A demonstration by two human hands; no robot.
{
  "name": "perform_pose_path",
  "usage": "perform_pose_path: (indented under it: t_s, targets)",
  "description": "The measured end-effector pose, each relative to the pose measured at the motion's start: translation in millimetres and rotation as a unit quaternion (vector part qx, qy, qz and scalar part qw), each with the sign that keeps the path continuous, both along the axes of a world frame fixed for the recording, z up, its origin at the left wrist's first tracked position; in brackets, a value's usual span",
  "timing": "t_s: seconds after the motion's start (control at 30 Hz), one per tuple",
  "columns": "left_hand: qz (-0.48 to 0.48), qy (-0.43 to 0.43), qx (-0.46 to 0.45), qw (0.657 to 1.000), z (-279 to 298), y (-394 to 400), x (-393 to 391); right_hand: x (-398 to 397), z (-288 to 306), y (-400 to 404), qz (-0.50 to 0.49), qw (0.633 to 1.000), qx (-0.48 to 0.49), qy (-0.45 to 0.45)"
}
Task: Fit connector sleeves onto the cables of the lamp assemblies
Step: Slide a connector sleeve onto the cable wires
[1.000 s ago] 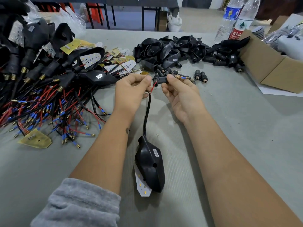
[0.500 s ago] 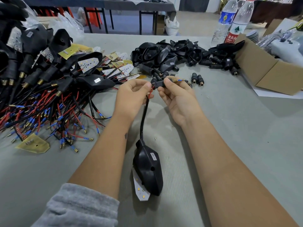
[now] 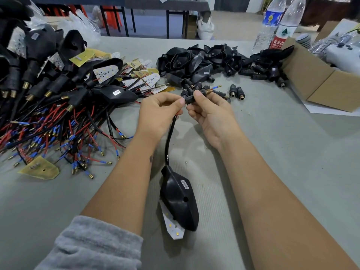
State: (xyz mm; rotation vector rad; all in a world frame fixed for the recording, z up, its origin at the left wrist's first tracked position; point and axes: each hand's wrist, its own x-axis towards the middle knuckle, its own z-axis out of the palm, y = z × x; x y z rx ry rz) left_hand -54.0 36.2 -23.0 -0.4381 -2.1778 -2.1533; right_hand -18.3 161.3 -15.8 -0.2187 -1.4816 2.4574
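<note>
The left hand [image 3: 159, 112] pinched the top of the black cable [image 3: 169, 139] between curled fingers, right where red wire showed at its end. Just beside it, the right hand [image 3: 210, 112] gripped a black connector sleeve [image 3: 190, 99] between thumb and fingertips, the two hands nearly touching. A brass threaded tip and thin red and blue wires [image 3: 213, 89] stuck out beyond the right-hand fingers; how far the sleeve sat on the cable was hard to tell, since the fingers covered the joint. The cable curved down from the left hand to the black lamp housing [image 3: 178, 199], which lay on the grey table [image 3: 292, 162] between the two forearms, with its white LED board [image 3: 171, 225] peeking out underneath. Loose sleeves [image 3: 236, 92] lay just beyond the right hand. A pile of wired lamp assemblies [image 3: 58, 106] spread out to the left of the left hand.
</note>
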Motion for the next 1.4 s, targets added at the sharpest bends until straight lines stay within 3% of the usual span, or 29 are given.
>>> perform_pose_path:
  t_s: [0.43,0.77,1.07,1.4]
  targets:
    - [0.042,-0.039,0.049,0.997,-0.3,2.4,-1.9,0.3,-0.3,-0.6,0.024,0.995,-0.093,0.037]
    - [-0.005,-0.018,0.032,0.999,0.6,1.4,1.1,-1.4,-1.2,-0.9,-0.006,1.000,-0.002,0.009]
    - [-0.049,-0.053,-0.002,0.997,1.1,2.5,2.3,-1.8,-0.8,4.4,-0.027,0.998,-0.059,0.025]
    - [-0.023,0.009,-0.038,0.999,-3.1,3.3,-0.8,-2.1,-0.5,0.1,-0.004,0.997,0.082,0.001]
